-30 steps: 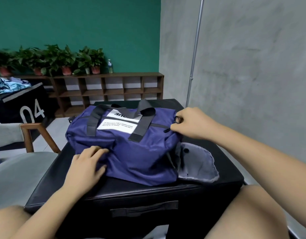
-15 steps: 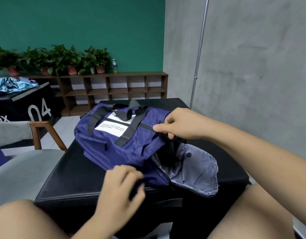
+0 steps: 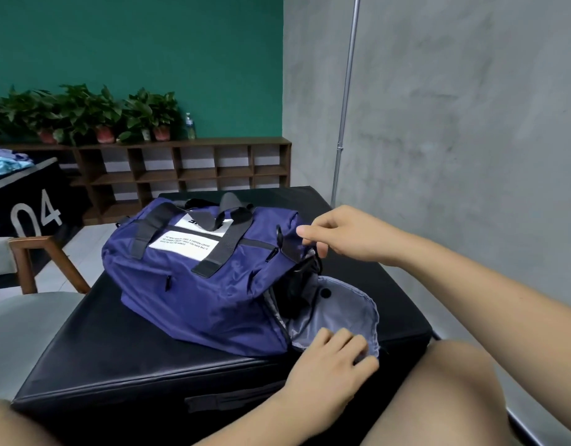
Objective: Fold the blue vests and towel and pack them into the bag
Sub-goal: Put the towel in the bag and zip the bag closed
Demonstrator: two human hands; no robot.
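Left of the bag [image 3: 197, 284], a wooden-armed chair [image 3: 46, 262] stood beside the black padded block [image 3: 117, 349], whose bare top lay open on that side. The bag lay on the block, handles uppermost, its right end open and its grey-lined flap [image 3: 339, 304] folded down toward the block's front edge. At the bag's flap the left hand [image 3: 329, 362] lay palm-down, fingers curled on the lining, thumb at the near hem, gripping it. Above the bag's open end the right hand [image 3: 351, 235] pinched the blue rim fabric. Right of the bag, bare block top remained before the grey wall [image 3: 470, 156].
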